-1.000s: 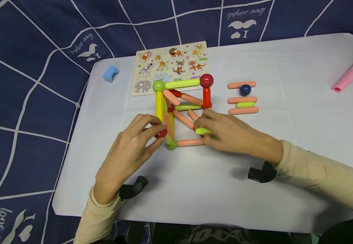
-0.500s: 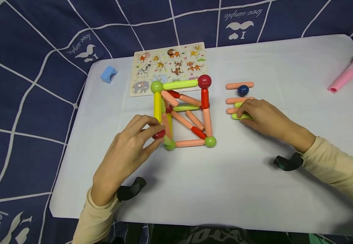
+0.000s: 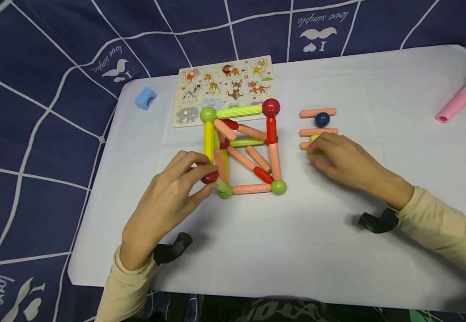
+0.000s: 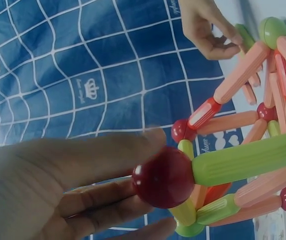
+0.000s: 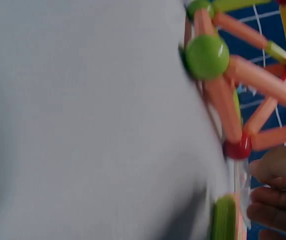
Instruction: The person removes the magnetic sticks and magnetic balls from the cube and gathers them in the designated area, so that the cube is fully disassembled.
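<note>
In the head view my left hand [image 3: 168, 197] pinches a dark red ball [image 3: 209, 177] at the near left of a frame of magnetic building sticks and balls [image 3: 274, 161]. The left wrist view shows that ball [image 4: 163, 176] between thumb and fingers, a lime green stick [image 4: 252, 157] joined to it. My right hand [image 3: 345, 163] is right of the frame, thumb and forefinger around a short lime stick [image 3: 315, 154] at the near end of a row of loose sticks. The hand covers part of the row.
Beside the row lie a salmon stick [image 3: 318, 112] and a dark blue ball [image 3: 322, 119]. Behind the frame is an animal puzzle board [image 3: 184, 100]. A blue arched block [image 3: 146, 97] lies far left, a pink toy microphone [image 3: 460, 99] far right. Checked cloth surrounds the white table.
My right hand has carried the short lime stick from the frame to the row on the right, then shifted slightly left over it. My left hand stays on the red ball.
</note>
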### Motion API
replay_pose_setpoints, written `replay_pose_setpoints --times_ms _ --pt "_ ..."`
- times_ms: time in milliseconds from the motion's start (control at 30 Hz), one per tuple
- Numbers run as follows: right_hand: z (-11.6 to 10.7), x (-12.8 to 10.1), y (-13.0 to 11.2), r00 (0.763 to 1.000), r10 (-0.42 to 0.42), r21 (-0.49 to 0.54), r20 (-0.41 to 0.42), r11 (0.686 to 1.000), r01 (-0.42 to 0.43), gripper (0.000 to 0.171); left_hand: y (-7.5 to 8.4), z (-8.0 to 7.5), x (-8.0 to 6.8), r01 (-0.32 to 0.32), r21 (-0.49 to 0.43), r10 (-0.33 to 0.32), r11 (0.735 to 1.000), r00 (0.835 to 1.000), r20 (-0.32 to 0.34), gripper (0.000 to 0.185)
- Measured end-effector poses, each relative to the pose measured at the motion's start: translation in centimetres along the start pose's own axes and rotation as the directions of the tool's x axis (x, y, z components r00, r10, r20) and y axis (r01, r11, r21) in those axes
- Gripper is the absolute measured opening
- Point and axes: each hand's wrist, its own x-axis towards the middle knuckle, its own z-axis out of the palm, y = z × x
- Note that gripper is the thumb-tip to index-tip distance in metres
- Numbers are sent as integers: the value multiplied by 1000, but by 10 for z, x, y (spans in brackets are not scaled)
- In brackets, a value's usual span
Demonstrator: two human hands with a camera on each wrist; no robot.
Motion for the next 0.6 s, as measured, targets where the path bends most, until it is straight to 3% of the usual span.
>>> replay_pose_setpoints --times_ms 133,233,333,433,600 --pt "2 -3 -24 998 27 89 62 995 -33 9 -12 -8 9 2 -94 -3 996 1000 -12 35" --pt "-1 0 -46 998 18 123 54 992 -25 8 -31 -14 28 4 -191 -11 982 999 -37 30" --pt "-8 12 -69 1000 16 137 -1 990 -16 16 -55 -14 51 22 -250 -28 968 999 -21 29" --pt "-14 33 -91 1000 -3 154 -29 988 7 33 -74 -8 68 59 -303 -50 951 998 37 32" --pt "-14 71 -120 1000 -18 145 3 989 17 51 -89 0 78 142 -392 -114 909 989 96 31"
